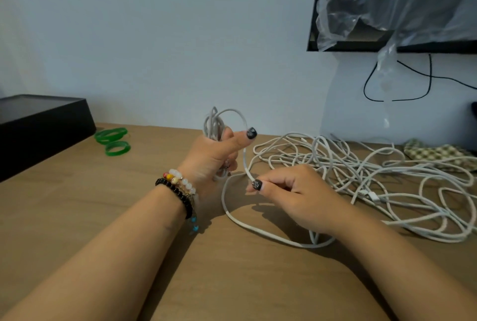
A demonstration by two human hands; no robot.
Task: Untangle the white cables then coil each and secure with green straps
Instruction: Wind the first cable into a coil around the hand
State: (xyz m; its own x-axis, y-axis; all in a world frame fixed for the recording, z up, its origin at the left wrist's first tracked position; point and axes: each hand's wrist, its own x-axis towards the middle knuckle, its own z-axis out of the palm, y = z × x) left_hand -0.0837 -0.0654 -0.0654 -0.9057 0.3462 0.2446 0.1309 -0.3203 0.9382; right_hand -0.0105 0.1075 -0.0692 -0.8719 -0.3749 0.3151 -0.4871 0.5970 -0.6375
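My left hand (215, 155) grips a small coil of white cable (219, 122) upright above the wooden table (103, 204); the loops stick out over my fist. From the coil the same cable runs down to my right hand (291, 194), which pinches it between thumb and fingers just above the table. Past that hand the cable curves in a loose loop (258, 230) on the table. A tangled heap of white cables (361, 173) spreads over the right side. Green straps (113, 140) lie at the back left.
A black box (41, 127) stands at the far left beside the straps. A checked cloth (436, 153) lies behind the tangle. A black frame covered in clear plastic (392, 6) hangs on the wall, with thin black wires (402, 80) below it.
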